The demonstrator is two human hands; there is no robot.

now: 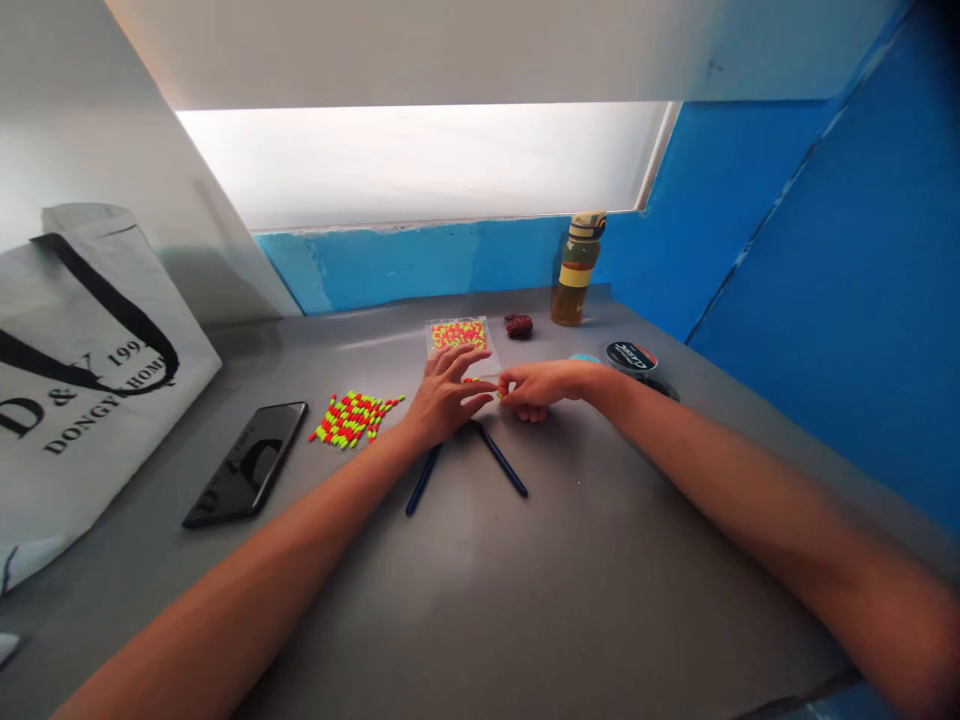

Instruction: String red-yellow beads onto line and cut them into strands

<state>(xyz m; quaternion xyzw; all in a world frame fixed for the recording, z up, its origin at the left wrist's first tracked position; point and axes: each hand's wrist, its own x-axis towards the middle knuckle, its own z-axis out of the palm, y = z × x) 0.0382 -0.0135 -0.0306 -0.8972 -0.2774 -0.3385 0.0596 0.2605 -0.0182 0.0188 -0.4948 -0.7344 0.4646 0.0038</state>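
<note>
Yellow and tiny, the bead [500, 395] seemingly pinched in your curled right hand [534, 387] could slip down toward the pliers [504, 462] beside your half-open left hand [441, 400], whose hold is unclear.

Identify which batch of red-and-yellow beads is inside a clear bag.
The farther batch, just beyond the left hand. A clear bag encloses it, whereas the nearer batch, beside the phone, lies unbagged in a fish-like shape.

It looks like a home room: tote bag [97, 400] at left, bright window [435, 160] at upper centre, blue wall [847, 250] at right.
</note>
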